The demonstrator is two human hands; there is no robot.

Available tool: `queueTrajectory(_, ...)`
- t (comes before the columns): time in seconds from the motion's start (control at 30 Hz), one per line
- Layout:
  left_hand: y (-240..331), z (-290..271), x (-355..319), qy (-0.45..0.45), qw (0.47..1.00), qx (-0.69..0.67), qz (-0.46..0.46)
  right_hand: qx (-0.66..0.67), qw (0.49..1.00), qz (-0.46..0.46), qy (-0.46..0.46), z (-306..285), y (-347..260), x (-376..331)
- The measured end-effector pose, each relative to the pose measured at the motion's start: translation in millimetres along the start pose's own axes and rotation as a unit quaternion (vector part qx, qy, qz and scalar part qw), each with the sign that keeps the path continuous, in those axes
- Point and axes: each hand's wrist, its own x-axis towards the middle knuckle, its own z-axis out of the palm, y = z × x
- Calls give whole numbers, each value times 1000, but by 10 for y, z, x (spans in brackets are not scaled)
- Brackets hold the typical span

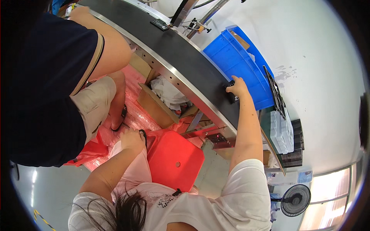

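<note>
1) step in hand, by my read: right hand picking up or placing black part on conveyor belt; thumb and fingers look clamped on it
2) next move likely calls for steady pinch; blue bin right beside, crowds that hand
3) left hand rests on leg; can't tell finger spread
4) flat black panel farther up belt; co-worker at left

No lettering is readable; pale marks on the flat black piece are too small
</note>
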Motion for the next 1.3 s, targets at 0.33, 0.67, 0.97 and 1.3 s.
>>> queueTrajectory(0.33, 59, 38, -55, 11, 1000, 5, 9, 201, 920, 5, 336, -36, 106, -763)
queueTrajectory(0.67, 88, 85, -87, 13, 999, 28, 12, 232, 862, 69, 446, 467, 250, -1096)
queueTrajectory(0.97, 129, 44, -87, -2, 999, 32, 12, 198, 881, 132, 410, 354, 661, -1298)
queueTrajectory(1.3, 133, 81, -81, -11, 999, 6, 29, 201, 913, 75, 347, -275, 329, -869)
